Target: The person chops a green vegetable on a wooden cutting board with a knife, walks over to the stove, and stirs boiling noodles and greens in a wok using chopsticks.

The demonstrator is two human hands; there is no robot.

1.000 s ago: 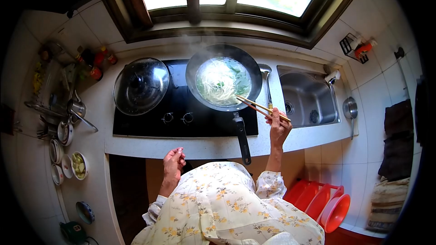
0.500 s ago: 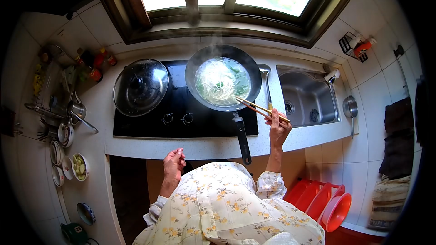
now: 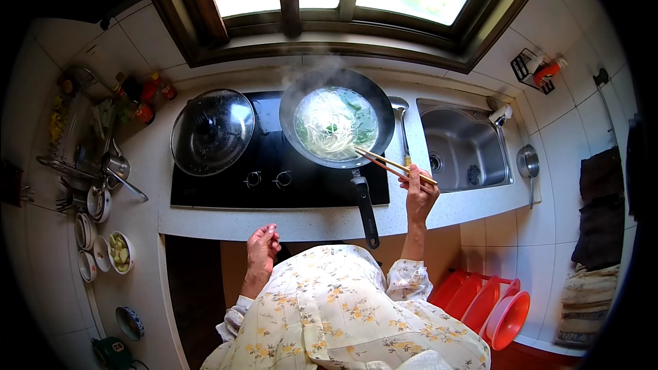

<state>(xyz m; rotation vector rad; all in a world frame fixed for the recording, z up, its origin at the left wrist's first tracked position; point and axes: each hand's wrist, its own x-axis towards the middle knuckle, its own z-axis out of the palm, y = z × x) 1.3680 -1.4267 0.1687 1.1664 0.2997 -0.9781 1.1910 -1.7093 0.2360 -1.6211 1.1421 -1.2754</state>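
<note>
My right hand (image 3: 420,194) is closed around a pair of wooden chopsticks (image 3: 394,164). Their tips reach over the near right rim of a dark wok (image 3: 290,106) and into its contents. Pale noodles (image 3: 330,138) and green leaves (image 3: 356,111) lie in steaming liquid there. The wok's black handle (image 3: 365,214) points toward me, left of my right hand. Below the counter's front edge, my left hand (image 3: 262,247) hangs in front of the stove with its fingers curled together and nothing visible in them.
The black cooktop (image 3: 219,197) also bears a pan with a glass lid (image 3: 212,130). A long-handled ladle (image 3: 403,127) lies between wok and sink (image 3: 459,140). At left stand bottles (image 3: 145,111), stacked bowls (image 3: 86,231) and a bowl of pale green chunks (image 3: 121,253). Red basins (image 3: 507,318) sit low right.
Steam above the wok has drifted and changed shape. Both hands and the chopsticks stay almost where they were.
</note>
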